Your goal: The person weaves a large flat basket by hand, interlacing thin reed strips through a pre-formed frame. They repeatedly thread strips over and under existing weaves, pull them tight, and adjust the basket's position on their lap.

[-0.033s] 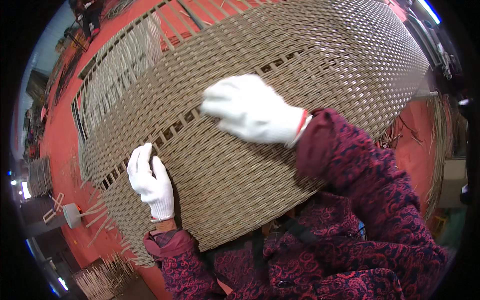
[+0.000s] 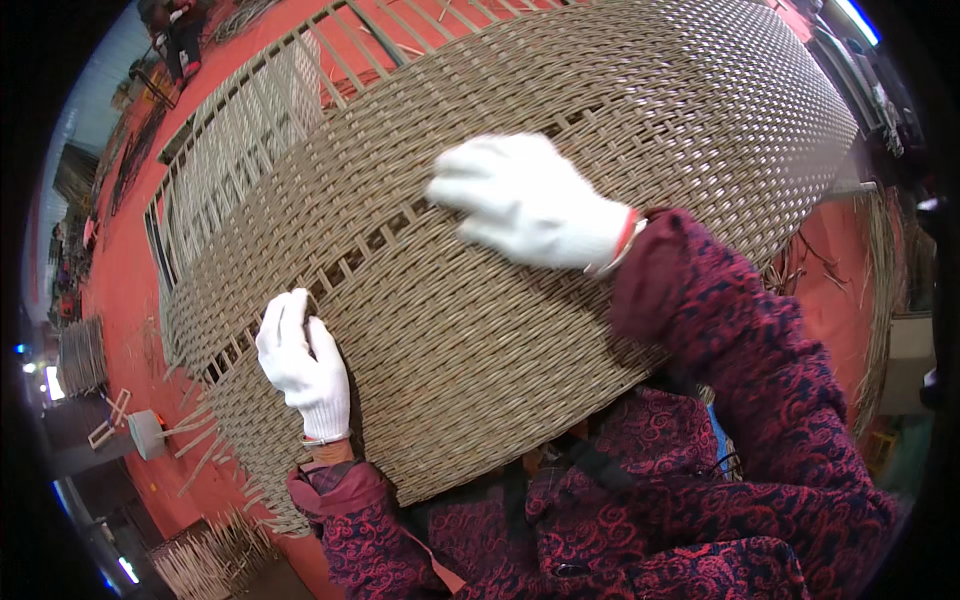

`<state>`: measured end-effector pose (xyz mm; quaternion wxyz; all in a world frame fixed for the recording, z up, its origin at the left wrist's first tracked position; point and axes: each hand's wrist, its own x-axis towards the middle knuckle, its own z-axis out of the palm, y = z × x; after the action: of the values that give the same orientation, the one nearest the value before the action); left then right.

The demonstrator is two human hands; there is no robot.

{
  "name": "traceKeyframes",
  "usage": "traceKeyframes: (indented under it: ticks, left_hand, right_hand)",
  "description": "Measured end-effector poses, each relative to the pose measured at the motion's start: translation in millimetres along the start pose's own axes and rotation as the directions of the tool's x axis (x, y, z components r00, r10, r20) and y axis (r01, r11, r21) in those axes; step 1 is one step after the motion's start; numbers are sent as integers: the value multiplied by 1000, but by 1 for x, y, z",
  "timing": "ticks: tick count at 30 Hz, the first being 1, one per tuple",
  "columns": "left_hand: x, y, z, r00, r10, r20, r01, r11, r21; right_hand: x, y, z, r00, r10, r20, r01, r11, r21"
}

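A large brown woven panel point(image 2: 430, 370) of flat, cane-like strips spreads in front of me. A row of gaps point(image 2: 375, 238) crossed by short strips runs diagonally over it. My left hand point(image 2: 305, 360), in a white knit glove, rests on the weave beside the lower left part of that row. Its fingers are stretched forward and the thumb stands apart. Farther right, my right hand point(image 2: 525, 200), gloved the same way, lies over the row with its fingers bent and closed. Whatever its fingertips hold is hidden beneath them, and the hand is slightly blurred.
Beyond the panel is a slatted frame point(image 2: 345, 75) with a paler woven piece point(image 2: 245, 130). Loose strip ends point(image 2: 210, 440) stick out along the left edge. A bundle of strips point(image 2: 215, 555) lies at lower left on the red floor point(image 2: 130, 275). A person point(image 2: 180, 35) is far back left.
My right hand has shifted a little to the right and away from me along the row of gaps. My left hand has stayed almost in place.
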<state>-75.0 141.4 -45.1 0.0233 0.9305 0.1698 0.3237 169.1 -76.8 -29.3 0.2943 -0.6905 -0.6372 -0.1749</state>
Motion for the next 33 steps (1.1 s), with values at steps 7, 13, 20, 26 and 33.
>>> traceKeyframes:
  ticks: [7, 13, 20, 26, 33]
  left_hand:
    - [55, 68, 54, 970, 242, 28, -236, 962, -134]
    - [112, 108, 101, 962, 274, 14, -273, 961, -34]
    - [120, 106, 112, 965, 242, 103, -247, 968, 38]
    - [121, 107, 107, 946, 250, 206, -256, 967, 4]
    - [121, 106, 103, 934, 279, 225, -275, 960, -51]
  right_hand:
    - [-36, 86, -22, 992, 130, 9, -127, 982, -138]
    - [-17, 93, -9, 983, 179, -24, -181, 972, -150]
    - [-15, 84, -2, 977, 208, 52, -184, 936, -300]
    - [-11, 77, -7, 966, 210, 149, -155, 936, -315]
    - [-9, 82, -7, 963, 196, 183, -150, 959, -241]
